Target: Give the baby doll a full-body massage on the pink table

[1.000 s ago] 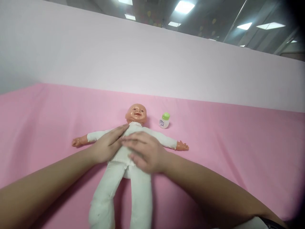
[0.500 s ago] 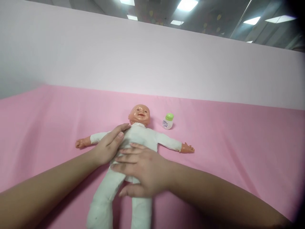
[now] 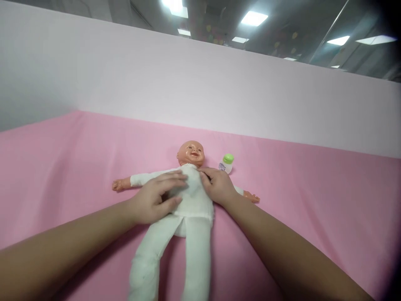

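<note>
A baby doll [image 3: 196, 196] with a white cloth body and a plastic head lies face up, its arms stretched out sideways. My left hand [image 3: 158, 196] rests on the left side of its torso, fingers apart and slightly blurred. At the doll's shoulder on the right, my right hand [image 3: 221, 186] lies over the edge of the chest, fingers extended and covering part of the doll's arm. Just beyond that hand stands a small clear bottle [image 3: 226, 164] with a green cap and a printed label.
A pink sheet [image 3: 300, 209] with soft folds covers the surface under the doll. Behind it rises a plain white wall or panel [image 3: 188, 88]. Above that panel, glass [image 3: 216, 25] shows bright ceiling lights.
My right hand has moved from the doll's belly up to its shoulder on the right. My left hand has slid down from near the neck onto the torso. The view has shifted slightly.
</note>
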Demonstrator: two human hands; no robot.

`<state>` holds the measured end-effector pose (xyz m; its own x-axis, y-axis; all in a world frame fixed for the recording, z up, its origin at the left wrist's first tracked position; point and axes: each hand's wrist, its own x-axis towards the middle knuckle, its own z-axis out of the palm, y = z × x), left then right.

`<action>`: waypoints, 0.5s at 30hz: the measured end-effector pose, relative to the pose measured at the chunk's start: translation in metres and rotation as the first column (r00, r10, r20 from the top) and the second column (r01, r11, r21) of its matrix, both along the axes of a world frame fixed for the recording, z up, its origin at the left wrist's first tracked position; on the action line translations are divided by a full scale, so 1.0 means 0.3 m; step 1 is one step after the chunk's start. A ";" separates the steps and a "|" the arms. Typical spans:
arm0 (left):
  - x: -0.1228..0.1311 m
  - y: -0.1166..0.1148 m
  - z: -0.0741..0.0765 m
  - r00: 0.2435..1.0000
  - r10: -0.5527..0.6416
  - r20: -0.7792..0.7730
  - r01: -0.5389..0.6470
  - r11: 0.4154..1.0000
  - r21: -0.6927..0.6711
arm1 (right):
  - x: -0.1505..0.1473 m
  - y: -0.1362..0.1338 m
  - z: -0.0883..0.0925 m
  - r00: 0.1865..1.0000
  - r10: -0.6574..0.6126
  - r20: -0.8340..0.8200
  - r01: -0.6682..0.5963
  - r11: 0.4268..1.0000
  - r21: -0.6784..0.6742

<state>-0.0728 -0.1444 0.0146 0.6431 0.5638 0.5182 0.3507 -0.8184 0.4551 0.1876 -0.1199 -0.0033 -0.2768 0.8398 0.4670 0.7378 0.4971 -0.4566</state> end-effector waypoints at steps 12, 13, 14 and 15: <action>0.060 -0.104 0.060 0.884 -0.317 -0.343 0.316 0.947 -0.060 | -0.002 0.007 -0.002 0.997 -0.043 0.069 0.050 0.992 -0.116; 0.055 -0.088 0.055 0.880 -0.290 -0.376 0.289 0.955 -0.061 | -0.001 0.007 -0.003 0.997 -0.037 0.061 0.044 0.992 -0.121; 0.049 -0.072 0.051 0.880 -0.264 -0.396 0.263 0.963 -0.057 | 0.000 0.006 -0.004 0.998 -0.030 0.055 0.037 0.991 -0.126; 0.044 -0.057 0.046 0.884 -0.236 -0.405 0.235 0.971 -0.052 | 0.001 0.005 -0.005 0.998 -0.025 0.051 0.031 0.991 -0.129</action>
